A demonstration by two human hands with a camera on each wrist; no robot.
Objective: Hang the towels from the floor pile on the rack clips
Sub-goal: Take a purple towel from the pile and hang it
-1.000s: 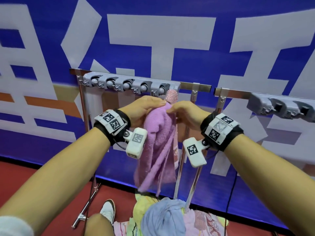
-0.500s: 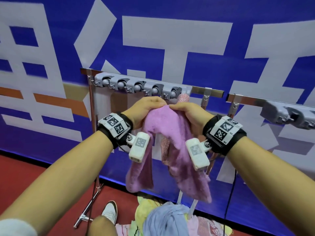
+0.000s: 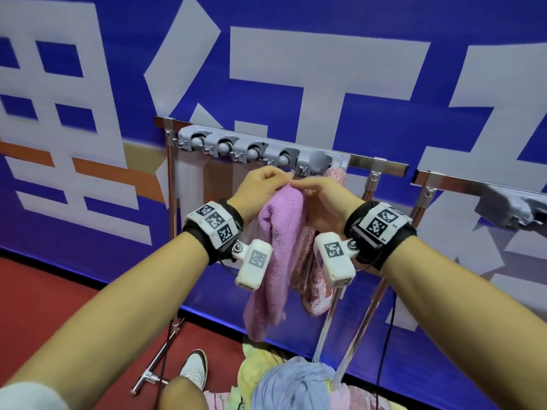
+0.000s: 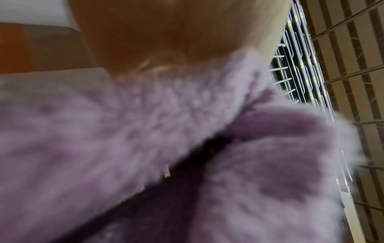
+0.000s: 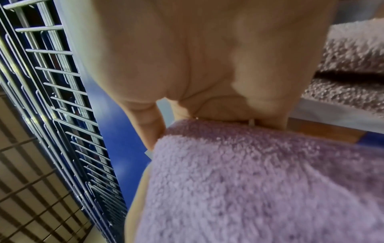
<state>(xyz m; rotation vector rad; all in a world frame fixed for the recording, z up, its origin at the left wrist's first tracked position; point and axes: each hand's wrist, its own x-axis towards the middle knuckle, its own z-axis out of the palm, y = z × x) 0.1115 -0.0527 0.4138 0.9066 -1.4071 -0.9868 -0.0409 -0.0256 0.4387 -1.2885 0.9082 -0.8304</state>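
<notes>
Our left hand [image 3: 260,187] pinches the top edge of the lilac towel [image 3: 278,247], fingers curled on the cloth, bunching it narrow enough for a clip. The towel hangs between both hands just under the grey clip rail [image 3: 257,149]. Our right hand [image 3: 325,199] grips the same edge, probably feeding it into the last clip [image 3: 305,170], though our fingers hide the contact. The floor pile [image 3: 293,383] waits below.

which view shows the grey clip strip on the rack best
The head view: the grey clip strip shows whole along the rack bar, just above both hands pinching the purple towel. Both wrist views show only palm and towel, no clips.
</notes>
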